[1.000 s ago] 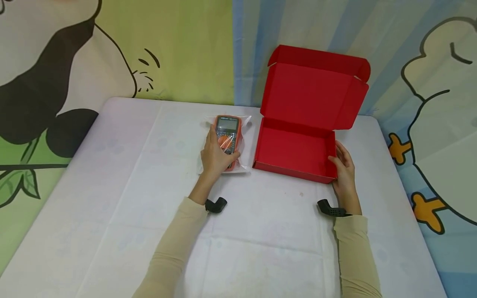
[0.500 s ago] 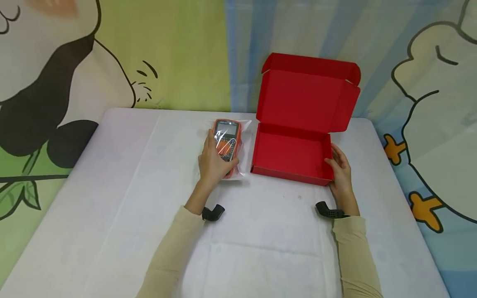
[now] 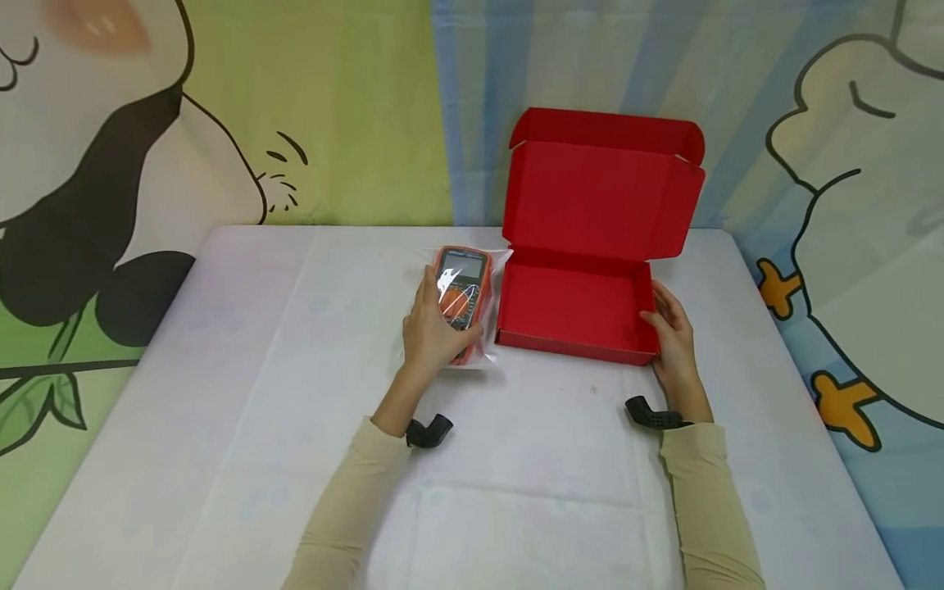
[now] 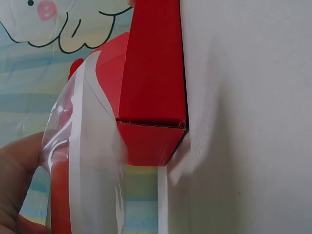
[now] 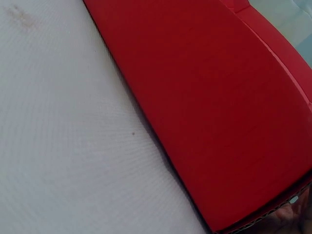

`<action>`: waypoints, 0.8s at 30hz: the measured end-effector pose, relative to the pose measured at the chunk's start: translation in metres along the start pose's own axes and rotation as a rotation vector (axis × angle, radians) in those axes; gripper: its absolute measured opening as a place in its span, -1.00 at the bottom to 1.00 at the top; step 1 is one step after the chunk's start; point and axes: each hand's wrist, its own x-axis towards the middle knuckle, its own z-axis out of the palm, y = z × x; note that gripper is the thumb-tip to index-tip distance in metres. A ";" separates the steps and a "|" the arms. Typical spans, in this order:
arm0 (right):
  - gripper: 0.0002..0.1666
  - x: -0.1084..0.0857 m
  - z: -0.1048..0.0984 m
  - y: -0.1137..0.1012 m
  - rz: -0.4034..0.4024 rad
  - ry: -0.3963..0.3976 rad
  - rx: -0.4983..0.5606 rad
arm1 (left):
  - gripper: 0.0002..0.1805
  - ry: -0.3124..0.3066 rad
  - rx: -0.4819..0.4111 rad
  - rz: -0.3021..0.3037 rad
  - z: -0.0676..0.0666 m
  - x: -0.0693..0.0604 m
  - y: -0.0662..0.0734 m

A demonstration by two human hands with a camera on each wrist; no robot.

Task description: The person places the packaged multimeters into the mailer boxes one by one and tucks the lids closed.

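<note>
An orange and dark multimeter in a clear plastic bag (image 3: 461,299) is gripped by the left hand (image 3: 430,332), fingers on its left side and thumb at the lower right. In the left wrist view the bag (image 4: 100,141) stands edge-on beside the red box (image 4: 151,73), with part of the left hand (image 4: 17,170) at its edge. The red box (image 3: 571,307) stands with its lid up and nothing inside. Its right wall is pinched by the right hand (image 3: 674,340), thumb over the rim. In the right wrist view the front wall of the box (image 5: 195,97) fills much of the frame.
A white cloth covers the table (image 3: 531,508). Behind it hangs a printed curtain (image 3: 354,115) with cartoon animals, and the raised box lid (image 3: 597,197) stands in front of this curtain. Each wrist wears a small black camera (image 3: 430,430).
The left hand has brought the bagged multimeter rightward, closer to the box. The right hand keeps its hold on the box wall. The head view has shifted a little.
</note>
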 end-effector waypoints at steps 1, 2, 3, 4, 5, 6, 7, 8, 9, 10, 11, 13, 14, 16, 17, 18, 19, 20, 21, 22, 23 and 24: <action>-0.33 0.000 0.000 0.000 -0.001 -0.003 0.003 | 0.24 -0.012 0.001 -0.001 0.000 0.000 0.001; -0.33 0.000 0.000 0.000 -0.001 -0.004 0.006 | 0.24 -0.024 0.000 -0.001 0.001 -0.001 0.002; -0.33 0.000 0.000 -0.001 -0.003 -0.005 0.010 | 0.25 -0.035 0.003 -0.001 0.001 -0.001 0.003; -0.33 0.000 0.000 -0.001 -0.004 -0.006 0.010 | 0.25 -0.043 0.005 0.002 0.001 -0.002 0.005; -0.33 0.000 0.000 -0.001 -0.005 -0.004 0.011 | 0.25 -0.052 0.004 0.005 0.001 -0.002 0.006; -0.33 0.000 0.000 -0.001 -0.006 -0.004 0.012 | 0.25 -0.057 0.001 0.007 0.002 -0.002 0.007; -0.33 0.000 0.000 -0.001 -0.008 -0.002 0.012 | 0.25 -0.063 -0.002 0.012 0.002 -0.003 0.008; -0.33 0.000 0.000 -0.001 -0.010 -0.001 0.013 | 0.26 -0.068 -0.005 0.015 0.003 -0.003 0.009; -0.34 0.000 0.001 0.000 -0.010 0.000 0.011 | 0.26 -0.072 -0.007 0.019 0.003 -0.003 0.009; -0.34 0.000 0.001 0.000 -0.011 0.001 0.009 | 0.26 -0.075 -0.010 0.022 0.003 -0.003 0.010; -0.34 0.000 0.001 0.000 -0.012 0.002 0.007 | 0.25 -0.077 -0.014 0.023 0.004 -0.003 0.011; -0.34 0.000 0.002 0.000 -0.011 0.006 0.000 | 0.25 -0.078 -0.017 0.028 0.004 -0.003 0.011; -0.34 0.000 0.002 0.000 -0.009 0.007 -0.002 | 0.25 -0.076 -0.016 0.031 0.004 -0.003 0.012; -0.34 0.000 0.002 0.000 -0.007 0.009 -0.005 | 0.25 -0.075 -0.018 0.037 0.005 -0.003 0.012; -0.34 0.000 0.002 0.000 -0.006 0.009 -0.004 | 0.25 -0.075 -0.020 0.040 0.005 -0.004 0.012; -0.34 0.000 0.002 0.000 -0.005 0.008 -0.003 | 0.25 -0.077 -0.021 0.046 0.005 -0.004 0.012; -0.34 0.000 0.001 0.000 -0.008 0.006 -0.004 | 0.25 -0.077 -0.021 0.054 0.005 -0.004 0.012; -0.34 0.000 0.001 0.000 -0.012 0.002 -0.002 | 0.25 -0.078 -0.023 0.061 0.005 -0.004 0.013; -0.34 0.000 0.001 0.000 -0.015 -0.001 -0.002 | 0.25 -0.081 -0.028 0.067 0.005 -0.004 0.013; -0.34 0.000 0.001 0.000 -0.018 -0.006 -0.001 | 0.25 -0.084 -0.033 0.073 0.005 -0.004 0.014; -0.34 0.000 0.000 0.000 -0.022 -0.008 0.001 | 0.25 -0.086 -0.035 0.077 0.005 -0.004 0.014; -0.34 0.000 0.001 0.000 -0.023 -0.009 -0.001 | 0.25 -0.089 -0.037 0.081 0.005 -0.004 0.014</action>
